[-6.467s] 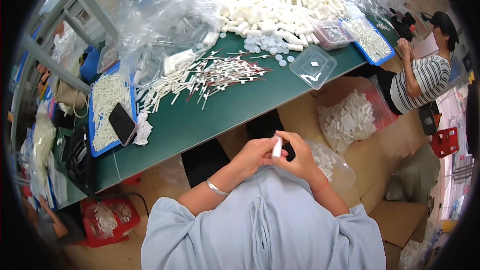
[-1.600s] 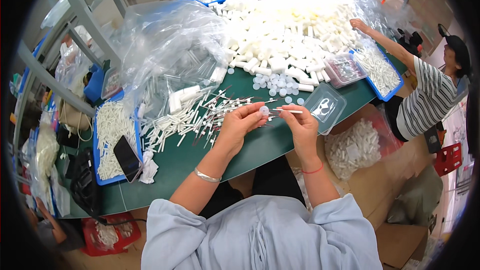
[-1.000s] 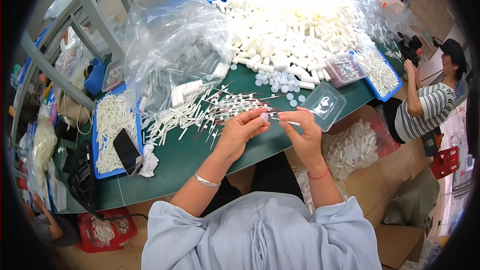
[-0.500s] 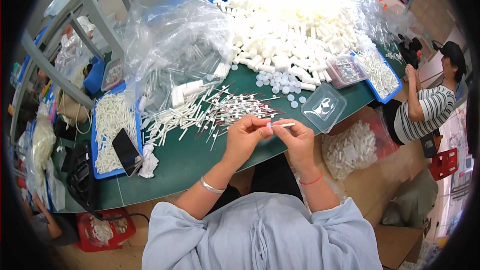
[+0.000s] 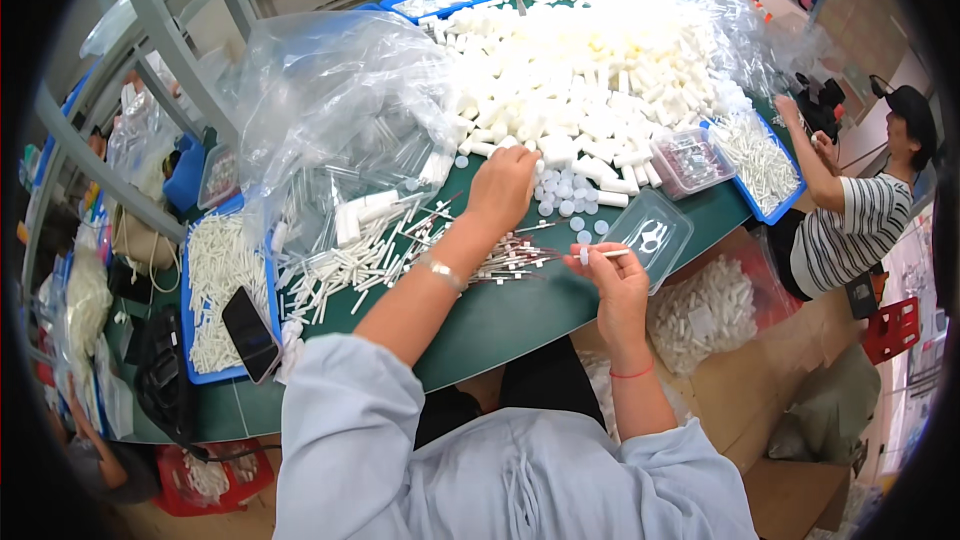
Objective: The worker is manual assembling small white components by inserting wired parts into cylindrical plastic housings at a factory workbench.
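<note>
My right hand pinches a thin white tube that has a small translucent round cap near its left end. Out over the table, my left hand is at the near edge of a large pile of white, foam-like cylinders. Its fingers bend down among them, and their tips are hidden, so I cannot tell whether they grip one. Loose translucent caps lie just right of that hand. Beneath my left forearm are thin dark-red rods with white pieces and scattered white tubes.
A clear plastic box sits by the table edge beyond my right hand. Blue trays of white tubes stand left and right. A phone lies on the left tray. Clear bags cover the back left. A co-worker sits at right.
My hands have come apart. The left has moved forward to the white cylinder pile, while the right has shifted slightly right, holding the capped tube. The co-worker at right has raised their hands.
</note>
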A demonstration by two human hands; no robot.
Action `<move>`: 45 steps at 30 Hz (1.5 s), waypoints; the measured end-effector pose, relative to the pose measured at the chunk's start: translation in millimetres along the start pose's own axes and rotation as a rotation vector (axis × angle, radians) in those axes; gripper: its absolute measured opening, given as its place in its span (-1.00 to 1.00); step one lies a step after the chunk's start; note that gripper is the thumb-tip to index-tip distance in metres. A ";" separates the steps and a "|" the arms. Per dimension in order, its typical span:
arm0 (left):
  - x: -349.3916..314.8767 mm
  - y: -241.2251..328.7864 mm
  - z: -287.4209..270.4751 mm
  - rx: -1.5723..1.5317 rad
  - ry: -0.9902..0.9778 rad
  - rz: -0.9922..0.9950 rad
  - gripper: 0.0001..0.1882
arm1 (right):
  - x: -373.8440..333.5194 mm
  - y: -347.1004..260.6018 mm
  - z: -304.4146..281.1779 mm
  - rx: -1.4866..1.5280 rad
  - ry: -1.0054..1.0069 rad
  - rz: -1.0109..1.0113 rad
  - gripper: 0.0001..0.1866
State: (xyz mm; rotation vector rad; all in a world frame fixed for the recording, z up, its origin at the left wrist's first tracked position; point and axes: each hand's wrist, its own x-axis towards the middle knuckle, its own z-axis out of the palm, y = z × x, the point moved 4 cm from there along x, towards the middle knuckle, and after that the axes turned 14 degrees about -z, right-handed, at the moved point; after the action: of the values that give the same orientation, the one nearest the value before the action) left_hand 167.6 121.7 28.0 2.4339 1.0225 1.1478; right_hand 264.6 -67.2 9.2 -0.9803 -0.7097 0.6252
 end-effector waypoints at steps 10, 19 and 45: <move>15.2 -27.6 19.5 0.106 -0.181 -0.086 -0.85 | 0.6 7.0 -19.3 -0.028 0.019 -0.029 -0.83; -79.7 17.7 -61.7 -0.754 -0.618 -0.688 -0.70 | 5.1 -15.7 25.4 -0.347 -0.304 -0.455 -0.79; -161.7 8.4 -105.6 -0.865 -0.636 -0.859 -0.65 | -31.6 -26.0 74.2 -0.888 -0.949 -0.788 -0.78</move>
State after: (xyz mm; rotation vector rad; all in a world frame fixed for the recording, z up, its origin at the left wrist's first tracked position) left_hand 21.0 -2.7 8.9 1.2755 0.9104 0.3300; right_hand 191.8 -63.6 52.4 -1.0387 -2.2101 -0.0137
